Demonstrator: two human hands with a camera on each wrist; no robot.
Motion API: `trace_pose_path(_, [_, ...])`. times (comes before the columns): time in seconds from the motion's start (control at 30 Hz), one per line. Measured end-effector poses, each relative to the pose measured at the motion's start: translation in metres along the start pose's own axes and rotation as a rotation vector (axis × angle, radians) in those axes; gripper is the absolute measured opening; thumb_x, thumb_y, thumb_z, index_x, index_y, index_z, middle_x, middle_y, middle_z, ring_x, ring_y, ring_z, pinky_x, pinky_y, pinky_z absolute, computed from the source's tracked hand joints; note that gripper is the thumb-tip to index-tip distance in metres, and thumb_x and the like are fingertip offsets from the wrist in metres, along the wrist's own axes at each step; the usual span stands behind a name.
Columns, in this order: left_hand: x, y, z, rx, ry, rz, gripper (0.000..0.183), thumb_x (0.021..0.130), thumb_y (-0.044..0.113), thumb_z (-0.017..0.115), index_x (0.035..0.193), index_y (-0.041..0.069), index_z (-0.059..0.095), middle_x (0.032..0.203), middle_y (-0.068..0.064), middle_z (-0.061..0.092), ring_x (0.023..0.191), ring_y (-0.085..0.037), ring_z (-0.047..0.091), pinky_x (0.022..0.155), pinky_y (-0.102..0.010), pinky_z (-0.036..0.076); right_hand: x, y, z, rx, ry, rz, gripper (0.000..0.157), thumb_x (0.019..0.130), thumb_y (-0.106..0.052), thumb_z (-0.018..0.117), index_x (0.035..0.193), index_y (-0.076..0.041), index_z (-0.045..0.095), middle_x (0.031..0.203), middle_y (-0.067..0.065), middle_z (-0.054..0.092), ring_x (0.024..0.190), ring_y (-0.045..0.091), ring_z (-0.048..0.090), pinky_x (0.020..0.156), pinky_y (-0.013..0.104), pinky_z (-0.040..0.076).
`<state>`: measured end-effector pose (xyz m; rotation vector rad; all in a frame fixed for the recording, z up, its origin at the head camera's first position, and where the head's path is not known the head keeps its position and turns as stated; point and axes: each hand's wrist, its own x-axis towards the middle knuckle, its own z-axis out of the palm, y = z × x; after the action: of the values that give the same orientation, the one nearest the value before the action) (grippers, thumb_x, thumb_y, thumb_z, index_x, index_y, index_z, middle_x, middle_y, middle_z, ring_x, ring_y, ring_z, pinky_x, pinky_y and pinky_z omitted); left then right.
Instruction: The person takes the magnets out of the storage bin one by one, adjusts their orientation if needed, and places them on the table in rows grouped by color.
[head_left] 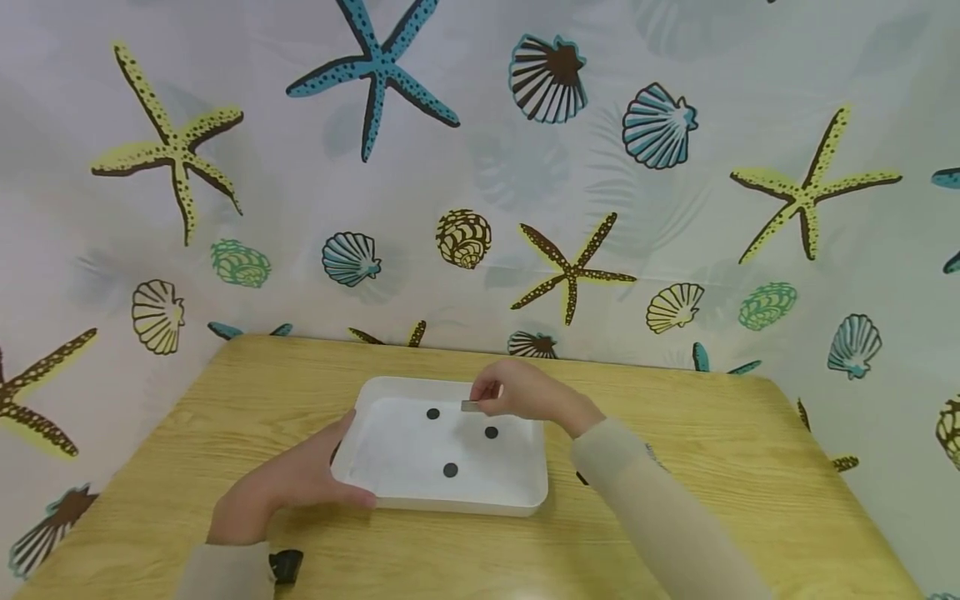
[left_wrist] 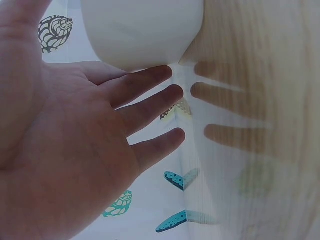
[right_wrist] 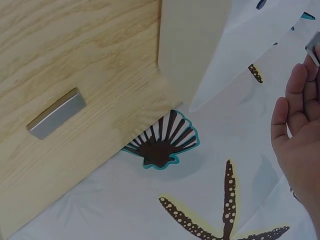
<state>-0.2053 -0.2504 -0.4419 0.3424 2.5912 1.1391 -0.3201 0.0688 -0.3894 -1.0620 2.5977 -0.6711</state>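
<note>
A white tray [head_left: 390, 450] with a low rim lies on the wooden table, and three dark round spots [head_left: 450, 470] show on its floor. My right hand [head_left: 525, 393] is over the tray's back right part, pinching a small silver metal block [head_left: 469, 406] between thumb and fingertips. At the right edge of the right wrist view the same block is partly cut off. My left hand [head_left: 300, 475] rests against the tray's left end, thumb by the front side. In the left wrist view its fingers [left_wrist: 155, 107] are straight, the uppermost touching the tray's outer wall.
Another silver metal block [right_wrist: 57, 114] lies on the table to the right of the tray. Around the wooden table [head_left: 420, 558] hangs a white cloth [head_left: 450, 183] printed with starfish and shells. A small black object [head_left: 287, 567] is at the left wrist.
</note>
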Motion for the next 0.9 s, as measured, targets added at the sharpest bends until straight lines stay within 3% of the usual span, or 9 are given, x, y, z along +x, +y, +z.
trace_pose_path(0.2, [0.003, 0.002, 0.001, -0.003, -0.015, -0.007, 0.143, 0.071, 0.048, 0.094, 0.165, 0.001, -0.004, 0.172, -0.027, 0.011, 0.154, -0.045, 0.025, 0.122, -0.068, 0.025, -0.019, 0.018, -0.010, 0.029, 0.027, 0.051, 0.006, 0.097, -0.013, 0.071, 0.101, -0.013, 0.076, 0.097, -0.001, 0.073, 0.087, 0.010, 0.062, 0.082, 0.027, 0.054])
trace_pose_path(0.57, [0.003, 0.004, 0.001, 0.033, -0.040, -0.092, 0.143, 0.073, 0.051, 0.091, 0.162, -0.006, -0.005, 0.170, -0.032, 0.006, 0.155, -0.052, 0.017, 0.122, -0.070, 0.022, -0.057, 0.056, -0.028, 0.042, 0.082, 0.116, 0.006, 0.097, -0.017, 0.071, 0.098, -0.013, 0.076, 0.095, -0.001, 0.073, 0.087, 0.011, 0.061, 0.084, 0.029, 0.054])
trace_pose_path(0.9, [0.004, 0.001, 0.001, 0.032, -0.056, -0.097, 0.142, 0.075, 0.050, 0.090, 0.161, -0.007, -0.007, 0.169, -0.034, 0.004, 0.155, -0.054, 0.015, 0.121, -0.071, 0.022, -0.098, 0.091, -0.044, 0.056, 0.094, 0.209, 0.008, 0.099, -0.013, 0.069, 0.104, -0.011, 0.075, 0.104, 0.004, 0.073, 0.092, 0.016, 0.064, 0.085, 0.033, 0.056])
